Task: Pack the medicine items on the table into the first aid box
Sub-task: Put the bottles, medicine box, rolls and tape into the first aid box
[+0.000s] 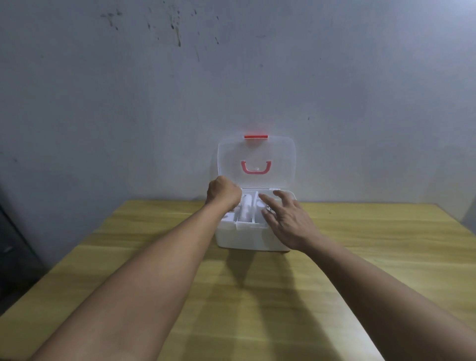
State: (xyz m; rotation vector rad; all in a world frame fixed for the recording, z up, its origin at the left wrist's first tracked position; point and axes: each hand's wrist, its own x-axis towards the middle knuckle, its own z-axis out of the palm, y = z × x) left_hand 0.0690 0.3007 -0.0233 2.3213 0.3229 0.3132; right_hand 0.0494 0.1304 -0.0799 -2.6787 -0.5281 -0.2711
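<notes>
**Both hands at the open first aid box, packing close to finished**

The first aid box [247, 238] is seen at the far middle of the wooden counter [154, 257], close to the wall, with its clear lid [257, 159] raised upright behind it and the red handle [256, 167] showing through. Its long axis is laid left to right across the view, and its open top is turned upward.

The left hand [223, 192] is curled closed above the box's left compartments; whether anything is pinched inside that grip cannot be told. The right hand [286, 215] is held flat over the right side, its fingers [266, 199] spread and nothing grasped.

Inside the divided tray, a white bottle [65, 0] is not to be assumed; only a white tube-like item [246, 210] can be made out in the middle compartment, lying with its length running front to back. Other pale contents are too blurred to be named.

No loose items are seen on the counter, so the packing is judged nearly complete. The box is judged light, stiff thin plastic, somewhat slippery; it is best held by both side walls or, once shut, by the handle. The lid should be lowered gently by its front edge.
</notes>
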